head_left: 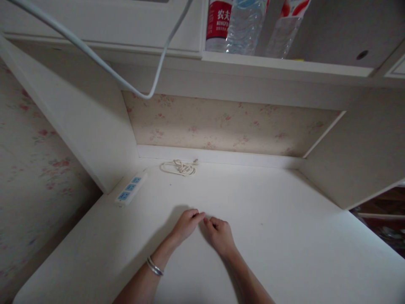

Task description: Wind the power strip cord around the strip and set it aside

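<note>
My left hand (187, 224), with silver bangles (155, 267) at the wrist, rests on the white desktop (272, 253) in a loose fist. Beside it, my right hand (220, 234) is curled the same way. Their thumb tips point at each other and nearly meet; whether they touch I cannot tell. No object shows in either fist. Nearest to the left hand, farther back on the desk, lies a coiled white cord (182, 167) that leads to a white power strip (130, 191) with blue sockets.
Overhead, a shelf (284, 63) holds plastic water bottles (247, 27), one with a red label. A thick white cable (104, 65) hangs in front of the cabinet. Side panels (354, 139) and a floral-papered back wall (228, 126) enclose the desk.
</note>
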Demonstrator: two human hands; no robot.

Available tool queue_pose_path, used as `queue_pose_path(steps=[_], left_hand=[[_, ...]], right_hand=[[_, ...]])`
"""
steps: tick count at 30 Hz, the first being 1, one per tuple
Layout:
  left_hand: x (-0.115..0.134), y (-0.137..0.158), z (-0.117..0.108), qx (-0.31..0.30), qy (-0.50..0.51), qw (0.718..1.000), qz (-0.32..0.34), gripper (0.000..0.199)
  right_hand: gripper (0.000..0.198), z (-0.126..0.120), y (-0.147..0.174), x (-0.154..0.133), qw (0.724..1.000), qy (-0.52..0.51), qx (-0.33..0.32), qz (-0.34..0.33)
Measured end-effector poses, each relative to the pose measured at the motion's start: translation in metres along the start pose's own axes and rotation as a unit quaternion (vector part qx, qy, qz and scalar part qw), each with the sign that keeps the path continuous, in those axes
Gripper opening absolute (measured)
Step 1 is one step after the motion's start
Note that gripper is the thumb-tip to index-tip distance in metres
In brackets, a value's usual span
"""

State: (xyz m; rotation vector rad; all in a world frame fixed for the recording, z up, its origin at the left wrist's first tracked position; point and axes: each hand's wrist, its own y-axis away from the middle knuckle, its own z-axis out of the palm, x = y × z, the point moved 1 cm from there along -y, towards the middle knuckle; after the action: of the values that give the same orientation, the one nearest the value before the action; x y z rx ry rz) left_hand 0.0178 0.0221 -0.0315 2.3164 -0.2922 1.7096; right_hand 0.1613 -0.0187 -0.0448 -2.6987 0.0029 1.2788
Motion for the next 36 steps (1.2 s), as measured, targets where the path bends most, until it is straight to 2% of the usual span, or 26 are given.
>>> queue_pose_path(steps=[36], left_hand=[[-0.0035, -0.0007, 0.0011, 0.004, -0.005, 1.000, 0.007, 0.042]], right_hand=[[0.048, -0.0015, 0.0018, -0.0020, 1.000, 0.013, 0.001, -0.005]])
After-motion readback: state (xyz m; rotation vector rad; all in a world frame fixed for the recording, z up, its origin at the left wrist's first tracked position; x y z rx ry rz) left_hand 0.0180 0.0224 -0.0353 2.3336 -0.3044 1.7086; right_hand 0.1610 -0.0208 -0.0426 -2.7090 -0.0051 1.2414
